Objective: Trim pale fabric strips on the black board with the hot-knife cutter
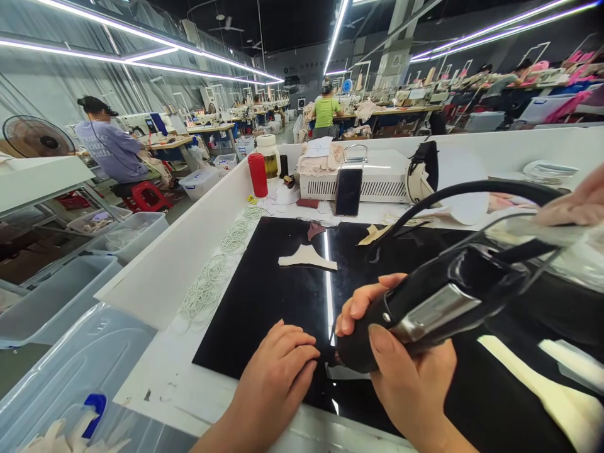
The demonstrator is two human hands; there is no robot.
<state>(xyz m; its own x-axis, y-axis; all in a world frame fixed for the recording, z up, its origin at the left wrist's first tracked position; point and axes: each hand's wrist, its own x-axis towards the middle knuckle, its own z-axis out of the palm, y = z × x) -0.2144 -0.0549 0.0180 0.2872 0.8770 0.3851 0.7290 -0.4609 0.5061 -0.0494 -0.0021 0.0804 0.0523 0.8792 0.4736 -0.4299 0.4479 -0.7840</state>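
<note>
My right hand [401, 371] is wrapped round a thick black corded hand tool [425, 308] with a bright metal strip on its side. The tool slants down to the left, its nose low over a glossy black board [250, 302]. A pale greyish piece [346, 371] shows partly beneath the nose. Left of the nose, my left hand [278, 371] rests on the board, fingers curled and thumb against them; whatever is between them is hidden. Beyond lie a cream cut fabric piece [306, 257] and a small brown one [315, 231].
Coils of pale cord [207, 283] line the left side. At the back stand a red cup [257, 176], a phone [348, 192] and a vented white box [377, 182]. Cream pieces [542, 384] lie right. Another person's blurred hand [576, 201] and clear plastic [566, 251] are at the right edge.
</note>
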